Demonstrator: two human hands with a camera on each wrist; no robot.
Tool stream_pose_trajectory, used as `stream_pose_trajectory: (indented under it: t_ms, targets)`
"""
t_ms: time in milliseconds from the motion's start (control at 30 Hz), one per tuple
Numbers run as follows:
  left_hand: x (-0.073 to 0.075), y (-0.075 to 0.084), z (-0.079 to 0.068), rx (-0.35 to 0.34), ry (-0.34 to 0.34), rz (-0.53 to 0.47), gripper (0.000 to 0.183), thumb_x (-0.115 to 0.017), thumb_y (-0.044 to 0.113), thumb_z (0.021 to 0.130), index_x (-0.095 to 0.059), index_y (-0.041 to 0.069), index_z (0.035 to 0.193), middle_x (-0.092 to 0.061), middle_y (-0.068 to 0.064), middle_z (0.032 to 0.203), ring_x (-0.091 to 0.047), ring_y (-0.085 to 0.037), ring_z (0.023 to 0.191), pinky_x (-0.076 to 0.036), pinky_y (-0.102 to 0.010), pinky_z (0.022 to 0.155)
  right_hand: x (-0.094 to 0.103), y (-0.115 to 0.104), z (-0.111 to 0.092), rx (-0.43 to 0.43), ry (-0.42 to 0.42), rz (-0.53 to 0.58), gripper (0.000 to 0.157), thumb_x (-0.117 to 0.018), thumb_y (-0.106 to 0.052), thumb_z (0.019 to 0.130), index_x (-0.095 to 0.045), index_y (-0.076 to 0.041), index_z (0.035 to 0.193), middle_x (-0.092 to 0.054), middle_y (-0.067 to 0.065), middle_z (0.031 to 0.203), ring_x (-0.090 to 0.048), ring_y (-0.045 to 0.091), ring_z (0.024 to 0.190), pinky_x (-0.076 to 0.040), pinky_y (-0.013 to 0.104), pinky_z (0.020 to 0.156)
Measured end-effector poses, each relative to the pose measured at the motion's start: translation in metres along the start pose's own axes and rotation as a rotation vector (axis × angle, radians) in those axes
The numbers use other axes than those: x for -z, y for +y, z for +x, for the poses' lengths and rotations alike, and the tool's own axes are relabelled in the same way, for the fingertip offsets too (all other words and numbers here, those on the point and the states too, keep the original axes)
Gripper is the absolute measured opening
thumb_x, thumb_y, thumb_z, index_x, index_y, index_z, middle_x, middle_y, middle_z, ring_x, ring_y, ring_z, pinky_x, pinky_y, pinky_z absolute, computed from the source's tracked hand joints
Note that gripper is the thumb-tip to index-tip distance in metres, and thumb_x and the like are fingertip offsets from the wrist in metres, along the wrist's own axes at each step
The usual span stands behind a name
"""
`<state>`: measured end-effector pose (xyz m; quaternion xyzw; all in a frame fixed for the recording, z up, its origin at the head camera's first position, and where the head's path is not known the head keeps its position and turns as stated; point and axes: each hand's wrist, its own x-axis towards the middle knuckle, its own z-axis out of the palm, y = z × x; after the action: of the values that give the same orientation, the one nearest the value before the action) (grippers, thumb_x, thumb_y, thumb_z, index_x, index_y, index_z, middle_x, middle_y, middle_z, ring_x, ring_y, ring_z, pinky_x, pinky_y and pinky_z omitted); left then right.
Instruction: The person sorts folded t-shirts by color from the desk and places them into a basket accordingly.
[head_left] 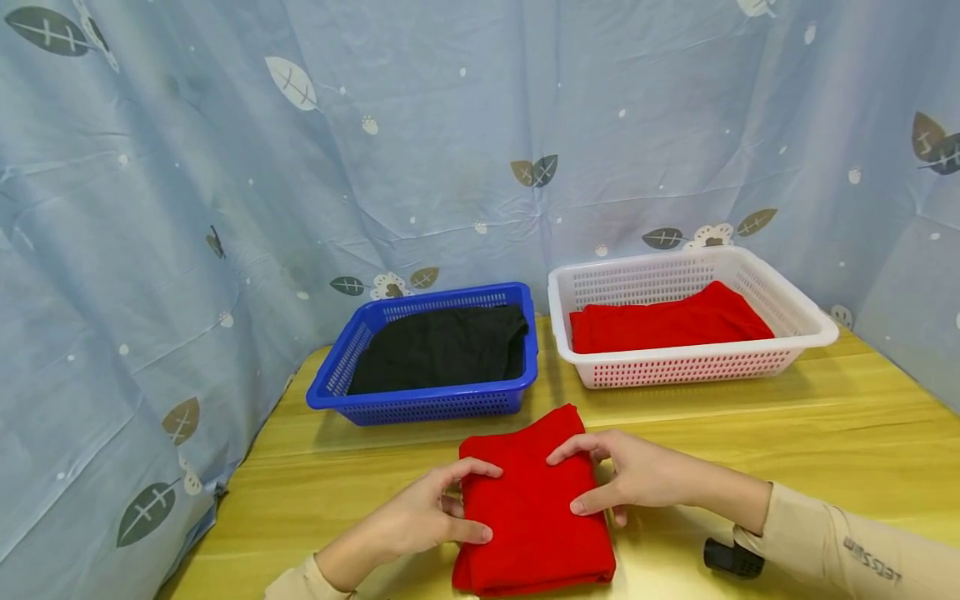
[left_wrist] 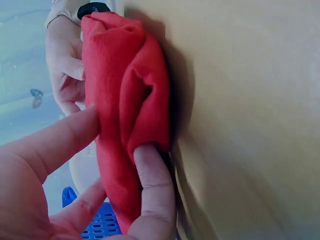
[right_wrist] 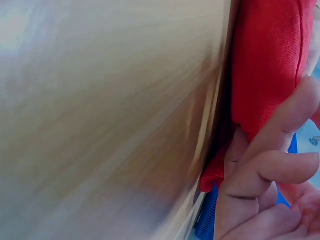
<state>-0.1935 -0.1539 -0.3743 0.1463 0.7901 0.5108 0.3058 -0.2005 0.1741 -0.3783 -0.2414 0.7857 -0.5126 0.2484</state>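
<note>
A folded red garment (head_left: 534,508) lies on the wooden table in front of me, in a thick, roughly rectangular bundle. From its left side my left hand (head_left: 420,512) grips it, thumb and forefinger on top. The left wrist view shows one of that hand's fingers (left_wrist: 155,185) tucked at the garment's lower layers (left_wrist: 112,95). At the opposite edge my right hand (head_left: 637,475) holds it with thumb and forefinger on the upper face. In the right wrist view its other fingers (right_wrist: 245,195) curl in by the side of the cloth; their tips are partly hidden.
A blue basket (head_left: 435,398) with a black garment (head_left: 442,346) stands behind on the left. Right of it is a white basket (head_left: 690,357) holding another red garment (head_left: 667,321). A blue leaf-print curtain (head_left: 450,125) hangs behind the table (head_left: 847,442). A black device (head_left: 733,558) sits at my right sleeve.
</note>
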Motion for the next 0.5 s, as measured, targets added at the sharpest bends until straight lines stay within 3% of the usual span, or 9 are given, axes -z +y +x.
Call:
stream_pose_trajectory:
  t_ms: [200, 333, 500]
  targets:
    - [0.0002, 0.0005, 0.0004, -0.021, 0.019, 0.054, 0.059, -0.085, 0.007, 0.090, -0.064, 0.023, 0.143, -0.059, -0.011, 0.123, -0.065, -0.023, 0.084, -0.050, -0.029, 0.064, -0.0026, 0.0025, 0.0028, -0.015, 0.010, -0.018, 0.050, -0.086, -0.021, 0.092, -0.066, -0.016, 0.138, -0.061, 0.016, 0.124, -0.062, 0.019, 0.053, -0.057, 0.030, 0.055]
    - [-0.0018, -0.0011, 0.0031, -0.040, 0.023, 0.039, 0.057, -0.084, 0.005, 0.090, -0.065, 0.022, 0.141, -0.063, -0.011, 0.122, -0.066, -0.024, 0.090, -0.057, -0.032, 0.072, -0.0032, 0.0030, 0.0036, -0.024, 0.015, -0.020, 0.049, -0.086, -0.021, 0.092, -0.067, -0.016, 0.137, -0.060, 0.018, 0.130, -0.055, 0.016, 0.050, -0.052, 0.026, 0.053]
    - [-0.0036, -0.0030, 0.0073, -0.051, 0.003, -0.019, 0.056, -0.082, 0.002, 0.090, -0.065, 0.021, 0.140, -0.064, -0.010, 0.132, -0.070, -0.025, 0.104, -0.064, -0.039, 0.091, -0.0036, 0.0040, 0.0049, -0.041, 0.024, -0.016, 0.049, -0.086, -0.021, 0.091, -0.067, -0.019, 0.136, -0.059, 0.018, 0.135, -0.053, 0.017, 0.051, -0.051, 0.026, 0.053]
